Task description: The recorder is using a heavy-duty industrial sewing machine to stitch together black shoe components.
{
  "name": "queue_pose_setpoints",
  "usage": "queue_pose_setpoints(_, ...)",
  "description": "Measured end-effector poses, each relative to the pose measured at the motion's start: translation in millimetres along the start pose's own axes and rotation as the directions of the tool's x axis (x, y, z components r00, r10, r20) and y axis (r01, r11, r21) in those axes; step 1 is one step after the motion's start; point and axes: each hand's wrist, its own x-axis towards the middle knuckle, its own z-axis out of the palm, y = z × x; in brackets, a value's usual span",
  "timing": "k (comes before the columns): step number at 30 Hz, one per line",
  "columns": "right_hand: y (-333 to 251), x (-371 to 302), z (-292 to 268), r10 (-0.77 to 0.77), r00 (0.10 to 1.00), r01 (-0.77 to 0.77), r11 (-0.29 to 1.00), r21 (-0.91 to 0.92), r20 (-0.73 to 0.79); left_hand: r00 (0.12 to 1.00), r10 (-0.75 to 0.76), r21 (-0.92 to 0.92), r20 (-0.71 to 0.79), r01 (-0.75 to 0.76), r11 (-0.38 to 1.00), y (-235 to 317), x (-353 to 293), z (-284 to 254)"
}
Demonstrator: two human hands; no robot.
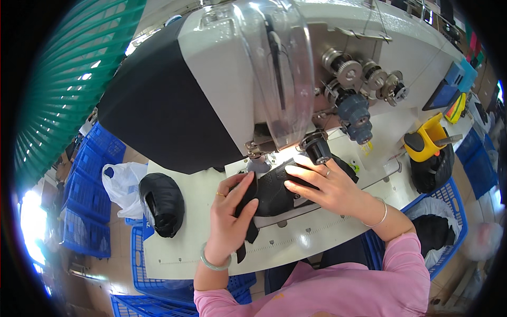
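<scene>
- Sewing machine (216, 63), white-grey with a large black cover, fills the upper middle of the frame; a clear plastic guard stands at its front.
- Table (195, 253), white, with a measuring scale along the near edge, spreads across the middle and lower part.
- Pink garment (338, 290), worn by the person, is at the bottom of the frame.
- Green slatted object (79, 68) occupies the upper left corner.
- Blue baskets (87, 193) are stacked at the left of the frame.
- Right hand (340, 190) is right of the centre. Its grip has the fingers spread apart, and they lie on top of the black shoe upper (275, 190).
- Left hand (232, 203) is left of the centre. Thumb and forefinger of its grip look apart, and both touch the left part of the same upper; I cannot tell whether they pinch the material.
- This upper lies in the centre of the frame, on the table, below the machine head, in bright light.
- Dark shoe-shaped piece (161, 206) rests on the table at the left, well apart from the hands.
- White plastic bag (122, 187) hangs just beside this piece.
- Yellow holder (425, 140) is at the right.
- Pale green bangle (214, 257) is around the left wrist.
- Silver bangle (384, 213) is around the right wrist.
</scene>
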Motion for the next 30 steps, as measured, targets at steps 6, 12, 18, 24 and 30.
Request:
queue_pose_setpoints(6,-1,4,-6,0.024,0.997,-0.030,0.997,0.071,0.075,0.976,0.215,0.210,-0.021,-0.206,0.956,8,2,14)
queue_pose_setpoints(12,0,10,-14,0.038,0.989,-0.057,0.989,0.136,0.142,0.959,0.281,0.351,-0.038,-0.250,0.902,13,7,21)
queue_pose_setpoints(18,1,11,-14,0.066,0.986,-0.098,0.972,0.216,0.151,0.953,0.303,0.423,-0.020,-0.267,0.866,17,10,22)
queue_pose_setpoints(24,-2,8,-12,0.147,0.974,-0.186,0.954,0.236,0.175,0.947,0.322,0.488,-0.019,-0.272,0.829,19,11,24)
queue_pose_setpoints(30,-3,10,-12,0.194,0.967,-0.232,0.938,0.256,0.164,0.912,0.409,0.520,-0.013,-0.344,0.782,12,16,23)
